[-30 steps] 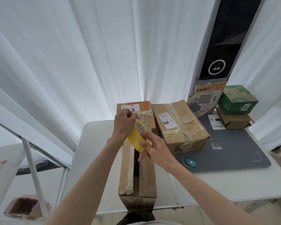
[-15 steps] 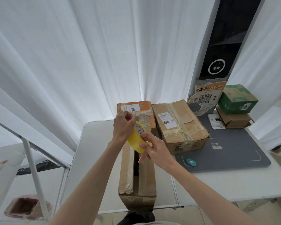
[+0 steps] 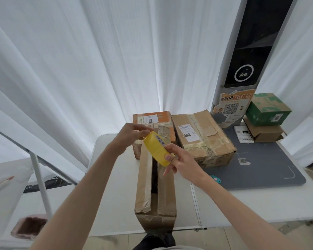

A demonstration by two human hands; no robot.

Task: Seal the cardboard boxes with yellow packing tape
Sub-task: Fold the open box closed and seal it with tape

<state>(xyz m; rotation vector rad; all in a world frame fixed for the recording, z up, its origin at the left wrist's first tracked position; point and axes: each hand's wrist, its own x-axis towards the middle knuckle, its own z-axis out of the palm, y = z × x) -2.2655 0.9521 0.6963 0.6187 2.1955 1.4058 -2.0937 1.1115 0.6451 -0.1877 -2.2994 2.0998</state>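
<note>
Holding the yellow tape roll [image 3: 156, 149] up over the long box [image 3: 155, 186] near the front of the desk [image 3: 116, 177], left hand [image 3: 129, 135] pinching its far edge, probably hunting for the loose end. Right hand [image 3: 181, 159] clamped on the near side to steady it. Flaps gaping, nothing stuck down yet.

Tape roll [image 3: 156, 150]: we see only its outer yellow band; the core and any loose end are hidden by the left hand [image 3: 129, 136] and right hand [image 3: 181, 159].
Long box [image 3: 155, 184]: the dark gap between its flaps shows us nothing inside.
Orange box [image 3: 152, 118]: its front is covered by our hands.
Shipping labels: print too small to read.
Forearms: cut off by the bottom edge.
</note>
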